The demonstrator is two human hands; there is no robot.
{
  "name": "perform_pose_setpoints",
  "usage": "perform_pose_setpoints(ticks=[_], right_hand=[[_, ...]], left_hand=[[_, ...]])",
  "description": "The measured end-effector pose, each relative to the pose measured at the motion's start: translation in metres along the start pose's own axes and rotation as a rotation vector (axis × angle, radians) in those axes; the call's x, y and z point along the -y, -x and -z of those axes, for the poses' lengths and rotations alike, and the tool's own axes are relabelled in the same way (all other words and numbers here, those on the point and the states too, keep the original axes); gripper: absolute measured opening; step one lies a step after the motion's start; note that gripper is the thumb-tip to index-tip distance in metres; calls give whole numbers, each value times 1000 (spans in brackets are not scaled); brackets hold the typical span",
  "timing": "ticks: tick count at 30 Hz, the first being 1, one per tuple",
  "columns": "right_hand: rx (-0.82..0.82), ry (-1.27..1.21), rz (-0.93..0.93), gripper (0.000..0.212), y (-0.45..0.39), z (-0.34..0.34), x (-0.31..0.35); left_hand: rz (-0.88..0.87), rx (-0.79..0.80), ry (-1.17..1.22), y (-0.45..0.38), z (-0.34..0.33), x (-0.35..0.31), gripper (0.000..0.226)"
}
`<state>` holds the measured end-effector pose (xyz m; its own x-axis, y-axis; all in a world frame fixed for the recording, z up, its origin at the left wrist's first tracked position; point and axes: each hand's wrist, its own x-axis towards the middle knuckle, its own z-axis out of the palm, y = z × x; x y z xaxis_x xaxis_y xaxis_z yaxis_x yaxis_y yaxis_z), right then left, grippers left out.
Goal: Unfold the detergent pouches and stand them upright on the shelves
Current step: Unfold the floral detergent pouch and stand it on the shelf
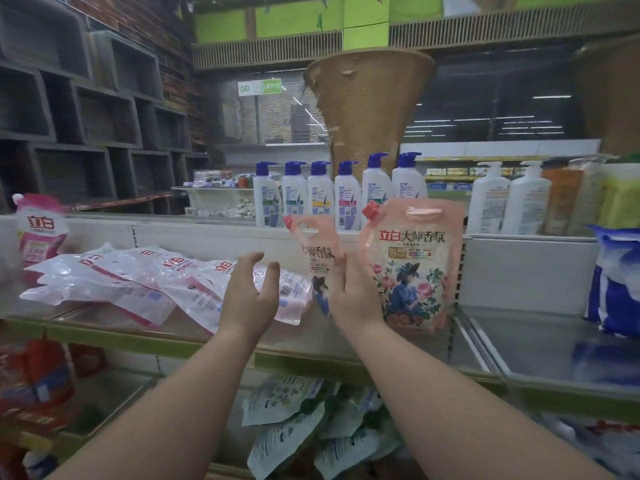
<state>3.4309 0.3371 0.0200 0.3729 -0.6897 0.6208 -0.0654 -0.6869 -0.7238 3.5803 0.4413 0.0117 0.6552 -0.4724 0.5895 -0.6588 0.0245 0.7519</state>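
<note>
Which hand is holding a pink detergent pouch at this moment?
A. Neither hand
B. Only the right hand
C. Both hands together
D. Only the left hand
B: the right hand has its grip on the narrow pink pouch beside the standing pouch, while the left hand hangs open in front of the flat pouches, holding nothing.

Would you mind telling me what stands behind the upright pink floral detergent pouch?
Behind the upright pink floral detergent pouch stand white pump bottles with blue caps on the shelf ledge; the pouch covers the nearest bottles' lower parts.
</note>
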Motion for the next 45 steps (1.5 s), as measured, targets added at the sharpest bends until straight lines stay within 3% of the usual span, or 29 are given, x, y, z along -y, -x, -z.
perform_pose_setpoints(ticks=[4,8,12,15,18,20,23,31,35,41,45], right_hand=[[-56,-119,-105,27,-8,19,-10],[-83,-195,-189,40,-12,42,-20],[-86,-242,-255,39,-16,51,-35],[-95,-219,-262,23,-17,53,-41],[-102,-180,-263,21,-12,50,-44],[-89,-163,-257,21,-8,48,-44],[-88,-155,-259,20,-3,45,-45],[-90,-164,-283,22,0,40,-49],[-102,-193,-305,27,2,37,-50],[-93,-156,-305,41,11,29,-62],[-105,-164,-292,37,13,25,-69]], left_hand=[[62,71,47,-1,-17,1,43],[129,120,107,-6,-37,-7,39],[184,213,161,-10,-60,-14,44],[264,267,198,-11,-74,-23,48],[369,328,272,-20,-84,-28,56],[410,336,324,-30,-93,-29,55],[449,353,445,-37,-101,-43,31],[570,308,516,-42,-111,-47,32],[676,351,607,-36,-117,-42,49],[666,352,580,-16,-124,-24,56],[492,316,457,-14,-135,7,62]])
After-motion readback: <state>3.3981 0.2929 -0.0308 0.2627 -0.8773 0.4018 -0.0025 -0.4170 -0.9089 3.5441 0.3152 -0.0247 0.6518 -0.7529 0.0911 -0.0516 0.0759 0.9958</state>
